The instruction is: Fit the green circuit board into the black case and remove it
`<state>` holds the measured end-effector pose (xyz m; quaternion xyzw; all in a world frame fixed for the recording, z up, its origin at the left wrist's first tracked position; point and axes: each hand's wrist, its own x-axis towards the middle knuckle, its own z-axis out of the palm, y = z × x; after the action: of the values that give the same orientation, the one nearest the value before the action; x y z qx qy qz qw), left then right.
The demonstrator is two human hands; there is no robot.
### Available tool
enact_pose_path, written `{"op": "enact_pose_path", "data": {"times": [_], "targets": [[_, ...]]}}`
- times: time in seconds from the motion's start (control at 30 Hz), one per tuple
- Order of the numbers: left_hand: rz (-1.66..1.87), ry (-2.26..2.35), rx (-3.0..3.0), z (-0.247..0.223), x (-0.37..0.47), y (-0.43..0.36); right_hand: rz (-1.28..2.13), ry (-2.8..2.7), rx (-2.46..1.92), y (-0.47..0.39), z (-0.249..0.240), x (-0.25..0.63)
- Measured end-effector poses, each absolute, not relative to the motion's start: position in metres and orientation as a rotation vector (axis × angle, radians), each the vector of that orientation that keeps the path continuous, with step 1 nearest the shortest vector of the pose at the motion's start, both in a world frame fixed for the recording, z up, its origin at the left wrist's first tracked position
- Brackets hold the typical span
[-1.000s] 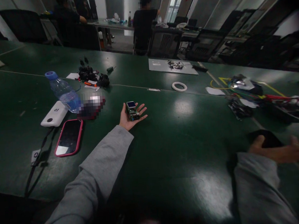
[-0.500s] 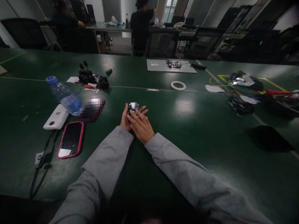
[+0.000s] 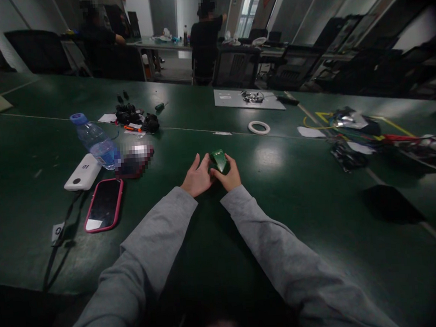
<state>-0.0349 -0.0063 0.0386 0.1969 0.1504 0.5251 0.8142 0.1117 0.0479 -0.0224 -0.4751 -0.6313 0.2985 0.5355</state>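
"In the head view, why was the green board (image 3: 219, 159) gripped by its edges?"
"Probably to leave its face uncovered; the right hand (image 3: 231, 176) had thumb and fingers closed on it."
"And the left hand (image 3: 197, 179)?"
"Close beside, thumb raised apart from the fingers, perhaps for support. I couldn't tell whether it touched. The board sat between the hands, over the table (image 3: 287, 193)."

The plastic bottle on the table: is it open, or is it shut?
Shut: the bottle has its blue cap on. How tightly, I cannot tell.
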Motion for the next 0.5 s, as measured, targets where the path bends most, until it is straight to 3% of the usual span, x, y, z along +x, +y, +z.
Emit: {"op": "enact_pose_path", "data": {"times": [0.2, 0.27, 0.4, 0.5], "targets": [[1.000, 0.434, 0.588, 0.038, -0.032, -0.010, 1.417, -1.054, -1.126, 0.055, -0.009, 0.175], [0.994, 0.483, 0.613, 0.036, -0.036, -0.008, 1.472, -0.950, -1.133, 0.054, 0.000, 0.225], [1.018, 0.511, 0.607, 0.030, -0.045, -0.003, 1.047, -0.761, -1.422, 0.047, 0.034, 0.356], [1.030, 0.500, 0.607, 0.027, -0.047, 0.000, 0.356, -0.893, -1.866, 0.025, 0.067, 0.428]]}}
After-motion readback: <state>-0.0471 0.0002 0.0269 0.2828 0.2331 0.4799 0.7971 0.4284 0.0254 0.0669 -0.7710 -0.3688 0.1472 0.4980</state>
